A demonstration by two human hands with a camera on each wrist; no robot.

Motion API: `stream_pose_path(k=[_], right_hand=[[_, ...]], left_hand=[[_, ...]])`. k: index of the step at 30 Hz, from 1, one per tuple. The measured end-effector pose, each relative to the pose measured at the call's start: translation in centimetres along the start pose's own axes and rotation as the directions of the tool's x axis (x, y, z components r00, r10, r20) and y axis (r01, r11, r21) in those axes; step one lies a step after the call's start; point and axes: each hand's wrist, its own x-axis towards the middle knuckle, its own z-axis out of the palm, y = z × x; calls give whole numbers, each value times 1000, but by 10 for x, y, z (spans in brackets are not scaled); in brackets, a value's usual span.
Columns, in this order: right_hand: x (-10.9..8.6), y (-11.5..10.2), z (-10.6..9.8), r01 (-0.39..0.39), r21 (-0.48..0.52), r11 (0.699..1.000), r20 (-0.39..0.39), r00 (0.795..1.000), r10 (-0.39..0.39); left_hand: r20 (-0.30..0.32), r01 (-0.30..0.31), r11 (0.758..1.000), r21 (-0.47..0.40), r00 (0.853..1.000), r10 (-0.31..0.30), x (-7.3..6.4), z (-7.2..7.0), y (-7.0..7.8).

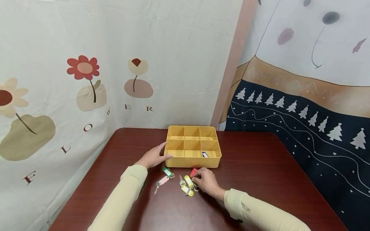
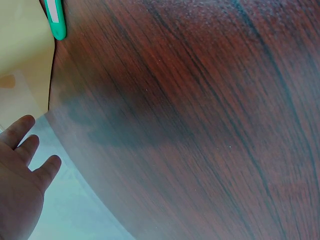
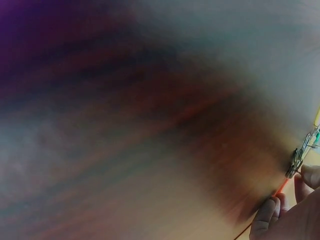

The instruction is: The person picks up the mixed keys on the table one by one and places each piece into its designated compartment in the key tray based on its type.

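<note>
Red plastic key tag (image 1: 193,173): pinched between thumb and fingers of your right hand (image 1: 207,180), just before the yellow six-compartment box (image 1: 192,162); whether lifted, you cannot tell. Your left hand (image 1: 154,156): fingers extended and spread, gripping nothing, resting against the box's left front corner. Two yellow oval key tags (image 1: 189,181): beside your right hand. Green key tag (image 1: 167,172), pale pink key tag (image 1: 163,180): farther left on the reddish-brown wood-grain table (image 1: 248,166). Blue-and-white tag (image 1: 205,154): front right compartment.

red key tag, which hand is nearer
Right: the right hand holds the red key tag; the left hand is farther off to the left, touching the yellow compartment box.
</note>
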Motion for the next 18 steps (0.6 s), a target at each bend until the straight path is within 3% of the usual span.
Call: stream_pose_path(k=[7,18], right_hand=[[-2,1,-2,-3,0,1000,-26,1000,3],[0,-2,-15,-38,113,993,-110,993,50]], left_hand=[[0,3,1000,2,1000,-3,1,0,0],[2,0,1000,24,1000,0,1,1,-1]])
